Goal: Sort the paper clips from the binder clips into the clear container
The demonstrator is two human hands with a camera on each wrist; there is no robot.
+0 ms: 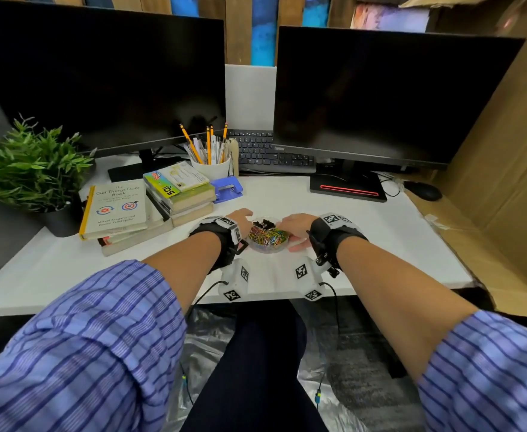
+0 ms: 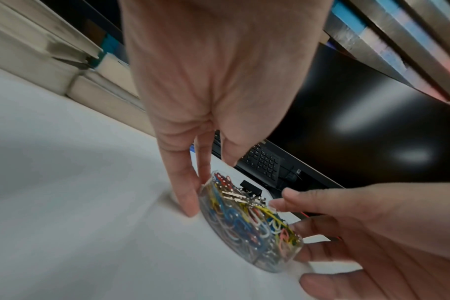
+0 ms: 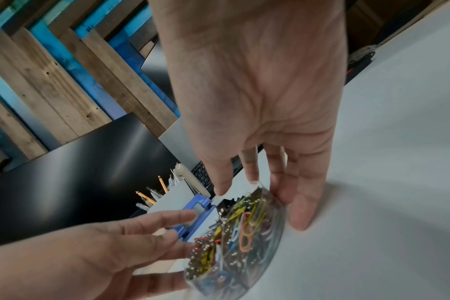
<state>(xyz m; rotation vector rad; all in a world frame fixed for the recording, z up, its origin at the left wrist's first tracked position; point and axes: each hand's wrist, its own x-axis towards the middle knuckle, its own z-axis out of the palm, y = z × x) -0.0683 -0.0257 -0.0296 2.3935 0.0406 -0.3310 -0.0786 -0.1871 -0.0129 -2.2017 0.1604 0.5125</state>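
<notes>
Between both hands [image 1: 242, 218] [image 1: 298, 227], fingers relaxed against its sides, sits the clear container [image 1: 268, 236]

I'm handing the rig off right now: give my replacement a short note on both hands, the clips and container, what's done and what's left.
Left hand: fingers straight, touching the left wall of the clear container; no closed grip.
Right hand: same on the right wall, fingers relaxed.
The container sits on the white desk in front of the blue hole punch.
Inside it: colored paper clips toward the near side, black binder clips at the far edge, all in one container.
Done: container framed by both hands.
Left: all the sorting.
</notes>
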